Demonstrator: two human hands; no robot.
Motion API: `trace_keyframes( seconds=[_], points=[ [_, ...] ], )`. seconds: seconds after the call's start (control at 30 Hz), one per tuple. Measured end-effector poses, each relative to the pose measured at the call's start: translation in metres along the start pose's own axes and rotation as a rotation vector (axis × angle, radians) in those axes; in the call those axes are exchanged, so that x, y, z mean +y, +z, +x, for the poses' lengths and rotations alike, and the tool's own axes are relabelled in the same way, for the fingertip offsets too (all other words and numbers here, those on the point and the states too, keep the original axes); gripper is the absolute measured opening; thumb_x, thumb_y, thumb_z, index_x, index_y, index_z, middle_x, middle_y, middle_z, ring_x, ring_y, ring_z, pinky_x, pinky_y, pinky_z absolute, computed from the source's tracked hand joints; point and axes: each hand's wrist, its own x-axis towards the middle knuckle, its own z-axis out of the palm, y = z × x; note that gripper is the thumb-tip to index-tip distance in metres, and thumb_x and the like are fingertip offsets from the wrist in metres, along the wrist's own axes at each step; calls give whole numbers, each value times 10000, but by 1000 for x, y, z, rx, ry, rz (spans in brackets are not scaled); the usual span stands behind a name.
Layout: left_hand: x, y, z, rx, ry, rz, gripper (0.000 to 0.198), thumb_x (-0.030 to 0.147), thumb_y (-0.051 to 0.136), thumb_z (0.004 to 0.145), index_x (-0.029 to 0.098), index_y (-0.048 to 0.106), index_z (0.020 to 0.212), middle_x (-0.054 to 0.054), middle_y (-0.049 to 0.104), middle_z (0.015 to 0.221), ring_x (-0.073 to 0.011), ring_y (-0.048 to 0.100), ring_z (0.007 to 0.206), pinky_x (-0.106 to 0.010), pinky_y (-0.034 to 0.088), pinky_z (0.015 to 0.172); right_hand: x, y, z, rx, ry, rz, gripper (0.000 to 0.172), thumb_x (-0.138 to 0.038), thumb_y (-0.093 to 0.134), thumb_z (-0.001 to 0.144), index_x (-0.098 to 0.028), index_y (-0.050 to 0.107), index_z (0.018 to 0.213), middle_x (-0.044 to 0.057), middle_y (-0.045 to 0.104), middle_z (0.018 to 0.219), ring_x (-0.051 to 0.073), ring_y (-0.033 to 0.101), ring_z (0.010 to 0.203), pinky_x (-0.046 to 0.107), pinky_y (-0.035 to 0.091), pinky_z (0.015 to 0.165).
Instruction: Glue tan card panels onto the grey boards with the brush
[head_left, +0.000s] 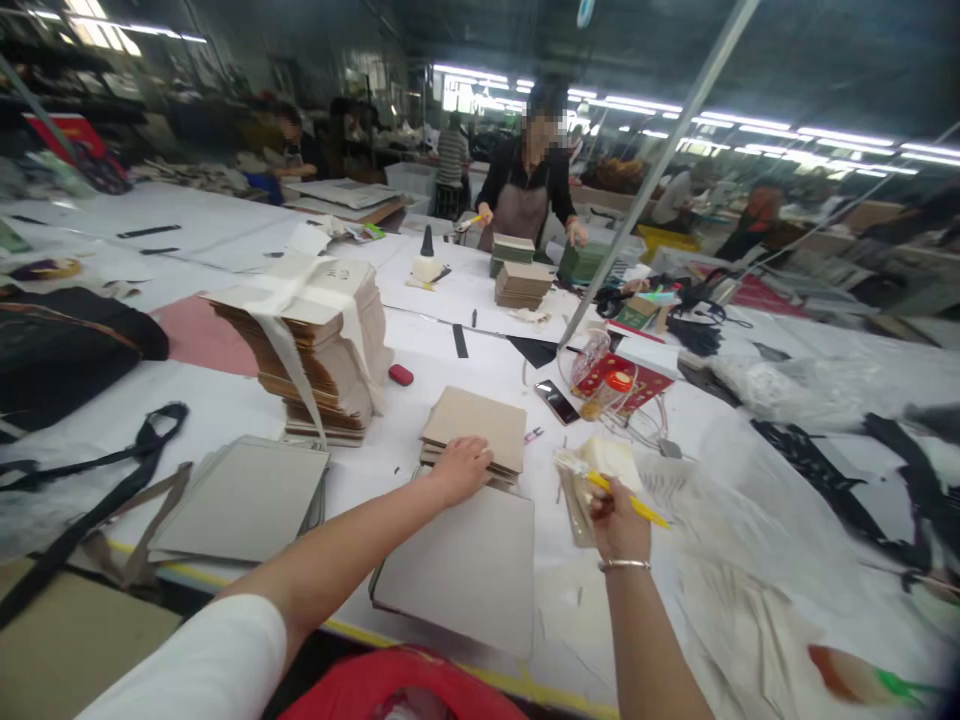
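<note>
Left hand (463,470) rests on the tan rectangular cardboard stack (476,415), back from the white tabletop (487,362)'s front edge, any pinch impossible to tell; right hand (619,518) pinches a slim yellow-handled brush (599,480)! Boards look light, stiff, best gripped edgewise.

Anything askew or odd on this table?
Yes: the tall strapped stack, left of the small boards. Its upper layers jut leftward past the lower ones, so it looks lopsided despite the white strips around it. No spill that I can make out.
</note>
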Motion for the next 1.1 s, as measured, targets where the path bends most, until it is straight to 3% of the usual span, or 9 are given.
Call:
trace_keyframes(
  seconds=[0.13,0.23,0.33,0.5,0.6,0.7,0.93,1.1],
  points=[
    [-13,14,30,-146,-91,35,285,278,557,757,146,575,1009,-123,561,1069,-260,482,1025,-402,395,846,-12,110,7,-222,71,-14,246,-397,596,672,-167,563,753,-36,544,537,47,447,377,153,361,345],
    [-17,26,35,-174,-102,23,241,179,453,810,117,588,1000,-152,566,1062,-260,494,1015,-386,419,803,-7,174,6,-399,72,-194,207,-364,601,680,-165,578,732,-12,584,547,63,479,379,166,392,356],
    [-19,30,35,-200,-102,9,266,121,418,815,116,578,1028,-154,556,1109,-259,467,1069,-372,414,822,2,212,6,-530,66,-387,185,-349,572,711,-166,576,683,4,593,526,77,490,368,175,400,355],
    [-23,27,35,-206,-86,-1,259,132,441,803,89,581,1017,-191,545,1097,-296,481,1030,-397,429,770,15,237,29,-569,43,-494,170,-328,581,710,-163,583,669,13,598,513,92,506,372,188,406,366],
    [-26,26,34,-201,-61,-6,253,157,419,819,87,593,989,-184,561,1020,-287,505,960,-390,440,723,19,242,52,-487,-17,-542,177,-332,528,753,-167,589,745,25,622,581,90,544,423,189,432,420],
    [-27,27,35,-202,-39,-6,252,169,418,822,95,589,990,-179,551,1002,-277,498,956,-378,440,715,21,231,73,-395,-65,-593,197,-344,511,762,-168,594,792,33,630,617,96,572,466,186,438,449],
    [-28,23,43,-172,-50,23,229,146,438,806,91,552,997,-164,526,1014,-259,484,966,-377,420,760,6,152,95,-216,-114,-694,227,-336,503,750,-143,606,812,52,636,633,103,573,474,192,441,466],
    [-28,23,48,-169,-41,46,192,155,476,786,103,561,950,-142,538,971,-250,484,967,-371,408,795,-2,109,74,-195,-130,-738,210,-334,516,731,-146,609,745,29,629,599,98,574,487,174,428,460]
  ],
)
